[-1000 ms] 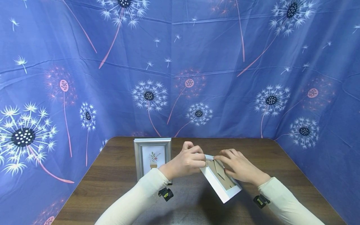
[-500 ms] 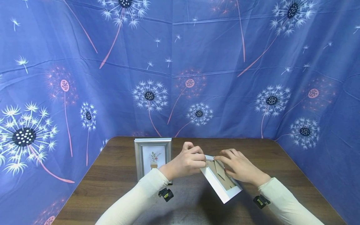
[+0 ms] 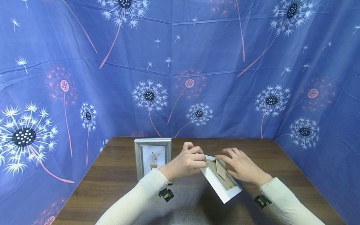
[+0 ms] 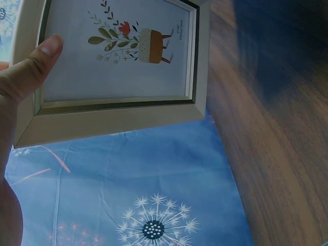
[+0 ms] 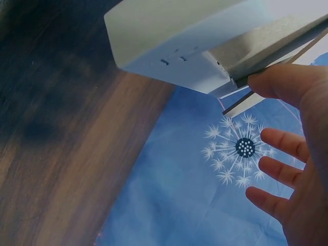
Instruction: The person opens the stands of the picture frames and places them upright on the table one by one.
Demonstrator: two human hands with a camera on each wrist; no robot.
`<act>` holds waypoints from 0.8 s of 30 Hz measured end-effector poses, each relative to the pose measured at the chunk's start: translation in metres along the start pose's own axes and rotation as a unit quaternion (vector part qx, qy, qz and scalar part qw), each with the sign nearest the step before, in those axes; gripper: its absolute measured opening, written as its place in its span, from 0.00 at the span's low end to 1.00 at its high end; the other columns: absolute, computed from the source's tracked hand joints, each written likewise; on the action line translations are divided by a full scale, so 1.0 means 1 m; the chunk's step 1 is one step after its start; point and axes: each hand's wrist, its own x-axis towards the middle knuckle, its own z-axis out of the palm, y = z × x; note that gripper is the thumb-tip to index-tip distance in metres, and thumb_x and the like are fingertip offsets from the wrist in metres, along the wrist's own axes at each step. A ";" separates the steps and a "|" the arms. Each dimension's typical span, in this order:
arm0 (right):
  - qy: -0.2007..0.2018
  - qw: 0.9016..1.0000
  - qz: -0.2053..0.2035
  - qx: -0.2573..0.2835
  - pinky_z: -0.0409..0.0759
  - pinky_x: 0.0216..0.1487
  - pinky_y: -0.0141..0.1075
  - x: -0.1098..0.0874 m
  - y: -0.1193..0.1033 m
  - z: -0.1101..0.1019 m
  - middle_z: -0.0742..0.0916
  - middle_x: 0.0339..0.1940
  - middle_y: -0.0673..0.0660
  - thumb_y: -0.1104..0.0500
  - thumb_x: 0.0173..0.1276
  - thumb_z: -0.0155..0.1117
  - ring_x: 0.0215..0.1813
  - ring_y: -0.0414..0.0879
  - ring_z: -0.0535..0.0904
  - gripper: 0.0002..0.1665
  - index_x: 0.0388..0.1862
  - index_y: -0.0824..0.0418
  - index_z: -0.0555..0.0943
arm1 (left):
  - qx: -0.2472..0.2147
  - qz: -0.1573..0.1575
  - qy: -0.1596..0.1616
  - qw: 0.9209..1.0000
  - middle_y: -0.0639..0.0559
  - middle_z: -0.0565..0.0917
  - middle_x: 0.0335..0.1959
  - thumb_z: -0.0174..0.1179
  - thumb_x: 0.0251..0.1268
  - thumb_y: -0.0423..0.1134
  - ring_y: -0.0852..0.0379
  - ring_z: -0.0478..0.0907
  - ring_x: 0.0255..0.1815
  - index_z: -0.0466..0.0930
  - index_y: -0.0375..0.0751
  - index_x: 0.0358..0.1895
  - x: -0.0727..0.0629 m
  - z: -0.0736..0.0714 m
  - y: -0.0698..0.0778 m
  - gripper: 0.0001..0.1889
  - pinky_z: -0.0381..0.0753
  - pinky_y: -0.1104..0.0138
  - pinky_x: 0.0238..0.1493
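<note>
My left hand (image 3: 185,161) grips a white picture frame (image 3: 216,185) by its upper end, tilted above the table with its back towards me. In the left wrist view my thumb lies over the front of the frame (image 4: 118,117), which shows a potted-plant print. At the frame's brown back, my right hand (image 3: 243,168) pinches the easel stand (image 3: 221,170), which angles out from the backing. The right wrist view has the thumb at the stand (image 5: 246,105), the index finger mostly hidden, and the other fingers spread free.
A second, silver-grey picture frame (image 3: 138,159) stands upright on the brown wooden table (image 3: 112,162), left of my hands and partly behind my left forearm. Blue dandelion-patterned cloth (image 3: 180,103) hangs along the back and sides of the table.
My right hand has shifted slightly right and up, and the stand has swung a little further out from the frame's back. The left hand and frame stay in place.
</note>
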 end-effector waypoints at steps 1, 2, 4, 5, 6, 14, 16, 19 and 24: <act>0.001 1.000 -0.001 -0.001 0.75 0.49 0.56 0.000 0.000 0.000 0.80 0.56 0.63 0.62 0.46 0.79 0.56 0.60 0.75 0.37 0.58 0.52 0.79 | 0.000 -0.001 0.001 1.000 0.64 0.80 0.31 0.71 0.44 0.33 0.61 0.74 0.41 0.79 0.52 0.28 0.000 0.000 0.000 0.11 0.66 0.56 0.49; 0.001 1.000 -0.001 -0.002 0.75 0.49 0.56 0.000 0.000 0.000 0.80 0.56 0.63 0.62 0.46 0.79 0.56 0.60 0.75 0.37 0.58 0.52 0.79 | -0.001 -0.001 0.001 1.000 0.64 0.80 0.31 0.71 0.44 0.33 0.61 0.74 0.41 0.79 0.52 0.28 0.000 0.000 0.000 0.11 0.66 0.56 0.49; 0.002 1.000 -0.002 -0.005 0.75 0.49 0.56 0.000 0.000 -0.001 0.80 0.56 0.63 0.62 0.45 0.79 0.56 0.60 0.75 0.37 0.59 0.52 0.79 | -0.001 -0.002 0.001 1.000 0.64 0.80 0.31 0.71 0.43 0.33 0.61 0.75 0.41 0.79 0.52 0.28 0.000 -0.001 0.000 0.11 0.66 0.56 0.49; 0.003 1.000 -0.003 -0.006 0.75 0.49 0.56 0.000 0.000 0.000 0.80 0.56 0.64 0.62 0.45 0.79 0.56 0.60 0.75 0.37 0.58 0.52 0.79 | -0.001 -0.002 0.000 1.000 0.64 0.80 0.31 0.71 0.43 0.33 0.62 0.75 0.41 0.79 0.52 0.28 0.000 -0.001 0.000 0.11 0.66 0.56 0.49; 0.004 1.000 -0.004 -0.007 0.75 0.49 0.56 0.000 0.000 0.000 0.80 0.55 0.64 0.62 0.45 0.79 0.56 0.60 0.75 0.37 0.58 0.52 0.79 | -0.002 -0.002 -0.001 1.000 0.64 0.80 0.31 0.70 0.43 0.32 0.62 0.75 0.41 0.79 0.52 0.27 -0.001 -0.001 0.000 0.11 0.66 0.56 0.49; 0.010 1.000 -0.006 -0.012 0.75 0.49 0.56 0.000 0.002 -0.001 0.80 0.55 0.63 0.63 0.45 0.78 0.55 0.60 0.75 0.37 0.58 0.52 0.79 | -0.004 -0.005 -0.002 1.000 0.65 0.80 0.31 0.70 0.42 0.31 0.62 0.74 0.41 0.78 0.52 0.27 -0.002 0.001 0.000 0.12 0.65 0.57 0.50; 0.011 1.000 -0.007 -0.013 0.74 0.48 0.56 0.000 0.002 -0.002 0.80 0.55 0.63 0.63 0.45 0.77 0.55 0.60 0.75 0.37 0.58 0.52 0.79 | -0.004 -0.006 -0.002 1.000 0.65 0.80 0.31 0.70 0.42 0.31 0.62 0.74 0.41 0.78 0.52 0.27 -0.002 0.001 0.000 0.12 0.65 0.57 0.50; 0.012 1.000 -0.008 -0.015 0.74 0.48 0.56 0.001 0.002 -0.003 0.80 0.55 0.63 0.63 0.46 0.76 0.55 0.60 0.75 0.36 0.58 0.52 0.79 | -0.004 -0.008 -0.004 1.000 0.64 0.80 0.31 0.70 0.42 0.32 0.62 0.74 0.41 0.78 0.52 0.27 -0.002 0.001 0.000 0.12 0.65 0.57 0.49; 0.013 1.000 -0.008 -0.019 0.75 0.47 0.56 0.002 0.001 -0.004 0.80 0.55 0.63 0.63 0.46 0.75 0.55 0.60 0.75 0.36 0.58 0.52 0.79 | -0.006 -0.011 -0.007 1.000 0.64 0.80 0.31 0.70 0.41 0.32 0.62 0.74 0.41 0.78 0.52 0.27 -0.004 0.002 0.000 0.12 0.66 0.56 0.49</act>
